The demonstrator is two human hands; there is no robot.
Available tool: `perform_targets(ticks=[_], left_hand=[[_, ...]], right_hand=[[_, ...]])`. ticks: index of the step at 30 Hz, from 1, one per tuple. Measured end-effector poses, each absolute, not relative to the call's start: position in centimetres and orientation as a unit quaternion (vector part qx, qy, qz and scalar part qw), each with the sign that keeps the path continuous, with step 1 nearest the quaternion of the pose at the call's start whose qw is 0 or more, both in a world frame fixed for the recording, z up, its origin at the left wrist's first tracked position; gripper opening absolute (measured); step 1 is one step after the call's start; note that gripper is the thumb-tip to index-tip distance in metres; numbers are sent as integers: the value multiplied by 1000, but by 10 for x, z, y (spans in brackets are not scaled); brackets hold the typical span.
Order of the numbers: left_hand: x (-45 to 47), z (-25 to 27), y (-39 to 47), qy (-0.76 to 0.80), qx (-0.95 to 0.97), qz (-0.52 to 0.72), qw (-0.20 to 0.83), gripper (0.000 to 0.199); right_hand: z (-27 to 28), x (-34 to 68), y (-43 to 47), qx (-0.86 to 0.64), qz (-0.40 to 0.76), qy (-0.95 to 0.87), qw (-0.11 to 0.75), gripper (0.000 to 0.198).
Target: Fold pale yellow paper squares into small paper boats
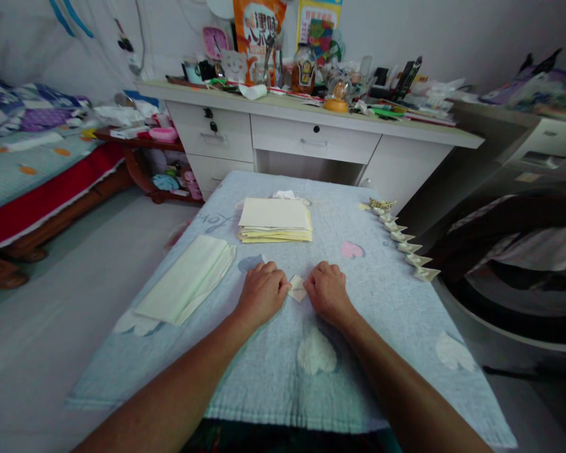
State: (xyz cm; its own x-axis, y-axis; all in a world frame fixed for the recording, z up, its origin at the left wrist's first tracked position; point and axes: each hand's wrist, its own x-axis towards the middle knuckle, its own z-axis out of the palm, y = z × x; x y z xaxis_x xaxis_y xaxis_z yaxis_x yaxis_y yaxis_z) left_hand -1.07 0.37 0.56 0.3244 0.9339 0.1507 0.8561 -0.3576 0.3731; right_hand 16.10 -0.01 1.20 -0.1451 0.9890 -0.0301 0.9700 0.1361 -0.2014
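Observation:
Between my hands, low over the cloth, is a small folded piece of cream paper point(297, 289). My left hand point(265, 286) has its fingers curled and pinches the paper's left corner. On the opposite corner, my right hand point(327, 288) is closed too, its fingertips hidden behind the knuckles. Beyond my hands lies a stack of cream and yellow paper sheets point(276, 214). Left of my left hand rests a pile of longer pale sheets point(183, 277). A row of several folded paper pieces point(412, 258) runs along the right edge, with a patterned one point(382, 204) at its far end.
A pale blue cloth with heart shapes point(264, 371) covers the table. Behind it stands a white desk point(316, 129) crowded with a jar point(304, 69), an orange bag point(258, 38) and small items. A front-loading washing machine point(542, 163) is at right, a bed point(42, 170) at left.

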Motion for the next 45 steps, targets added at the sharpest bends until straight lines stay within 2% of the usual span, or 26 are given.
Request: perform_targets(ticks=[6,10,14,21,28,34,45], left_hand=[[-18,4,9,548,786,233,164,10],[-19,7,11,505,792,288,185,22],[-14,5,10,452,833,260,186,27],[-12,-5,13,458,840,237,168,26],[-12,-5,13,464,837,230,176,27],[-12,-4,14,473,829,226,194,26],[-12,-4,12,472,832,227,182,27]], right_hand=[[13,162,-1,-650,93,-752,65,19],[12,163,-2,-645,88,-755,79,18],[11,162,-1,-646,81,-755,77,19],[10,162,-2,-649,77,-753,82,20],[9,174,-2,-655,115,-736,124,15],[6,180,-3,-661,102,-723,173,15],[4,171,-4,-653,46,-745,132,24]])
